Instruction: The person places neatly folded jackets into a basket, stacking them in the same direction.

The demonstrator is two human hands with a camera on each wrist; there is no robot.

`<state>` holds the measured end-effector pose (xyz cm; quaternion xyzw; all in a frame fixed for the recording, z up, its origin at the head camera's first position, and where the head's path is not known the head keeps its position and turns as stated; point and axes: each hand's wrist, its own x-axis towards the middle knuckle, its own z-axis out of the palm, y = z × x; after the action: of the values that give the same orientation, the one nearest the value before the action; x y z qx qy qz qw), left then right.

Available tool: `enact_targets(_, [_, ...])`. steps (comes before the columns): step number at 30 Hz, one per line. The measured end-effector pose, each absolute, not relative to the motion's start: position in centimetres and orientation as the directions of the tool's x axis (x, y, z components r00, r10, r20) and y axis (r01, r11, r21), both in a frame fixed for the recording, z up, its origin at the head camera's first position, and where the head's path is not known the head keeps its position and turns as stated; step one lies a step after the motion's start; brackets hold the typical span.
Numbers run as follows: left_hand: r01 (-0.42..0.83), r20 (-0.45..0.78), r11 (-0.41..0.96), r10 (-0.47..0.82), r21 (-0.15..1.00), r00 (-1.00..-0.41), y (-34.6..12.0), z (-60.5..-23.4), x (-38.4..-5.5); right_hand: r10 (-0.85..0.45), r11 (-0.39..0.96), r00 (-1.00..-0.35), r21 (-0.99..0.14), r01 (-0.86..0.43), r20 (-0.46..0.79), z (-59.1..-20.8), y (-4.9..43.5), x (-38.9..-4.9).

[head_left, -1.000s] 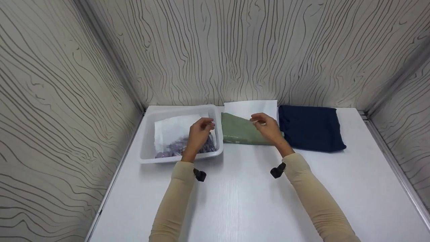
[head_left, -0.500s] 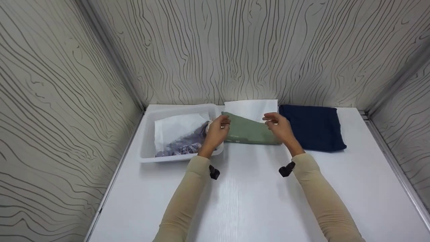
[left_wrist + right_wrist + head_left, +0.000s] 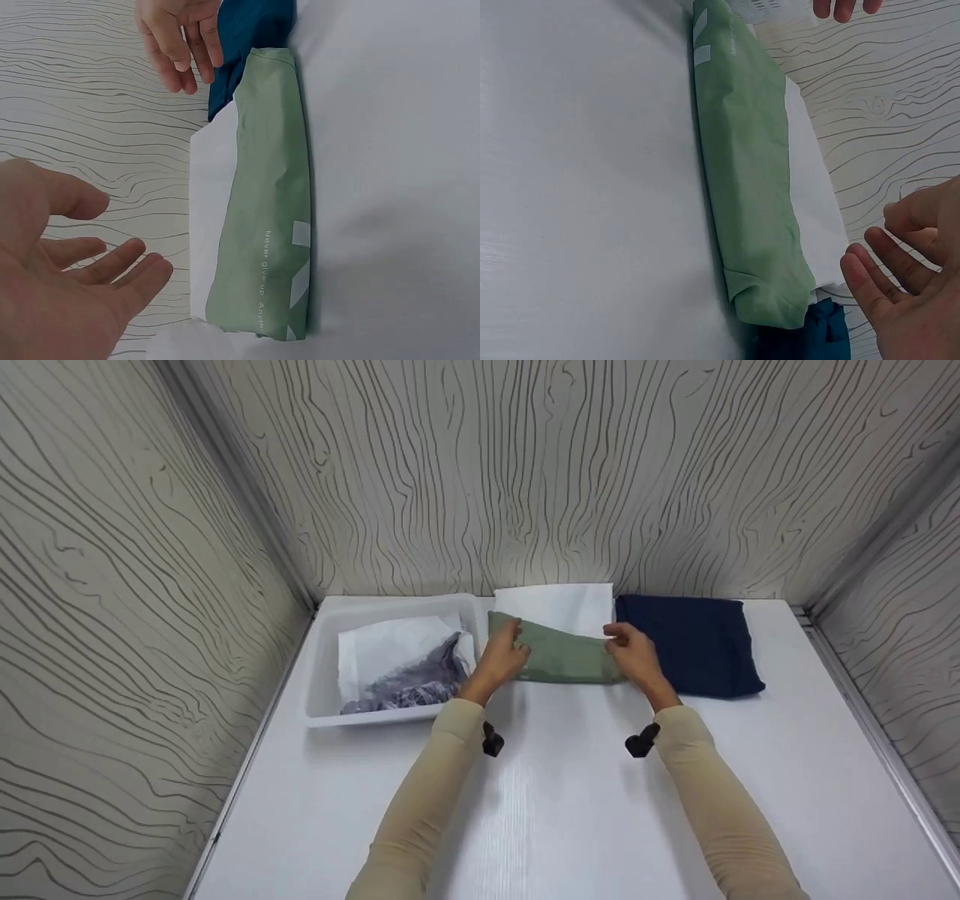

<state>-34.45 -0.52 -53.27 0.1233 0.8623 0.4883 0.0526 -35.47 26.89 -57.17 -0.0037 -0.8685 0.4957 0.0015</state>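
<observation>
A green folded garment [image 3: 562,655] lies on the table, with white printed lettering and patches [image 3: 300,259] near its left end. It partly covers a white sheet [image 3: 559,601] that shows behind it. My left hand [image 3: 504,656] is over the garment's left end, fingers spread and relaxed. At the other end is my right hand [image 3: 634,658], fingers loosely bent. Both wrist views show air between each thumb and fingers: the left hand [image 3: 82,262] and the right hand [image 3: 907,270] hold nothing.
To the left stands a white plastic bin [image 3: 321,679] holding a white piece [image 3: 379,649] and a purple patterned, partly see-through item [image 3: 420,682]. A navy folded cloth [image 3: 690,649] lies right of the garment. Patterned walls [image 3: 465,472] enclose the table's back and sides.
Both hands have moved to the right. My left hand has come from over the bin to the green garment's left end; my right hand has shifted to its right end. The garment lies still.
</observation>
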Motion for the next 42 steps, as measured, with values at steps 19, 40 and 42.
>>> enact_targets(19, [-0.016, -0.173, 0.687, 0.159, 0.726, -0.972, 1.7, -55.0, -35.9, -0.018, 0.622, -0.995, -0.78, 0.063, -0.094, -59.5, 27.5, -35.8])
enact_targets(40, [-0.141, -0.307, 0.711, 0.11, 0.689, -0.945, 2.1, -56.0, -34.8, -0.094, 0.666, -0.986, -0.745, 0.038, -0.134, -60.4, 28.1, -35.2])
enact_targets(42, [-0.14, -0.308, 0.719, 0.107, 0.681, -0.945, 2.1, -56.0, -34.6, -0.093, 0.671, -0.986, -0.741, 0.041, -0.139, -60.5, 28.3, -35.1])
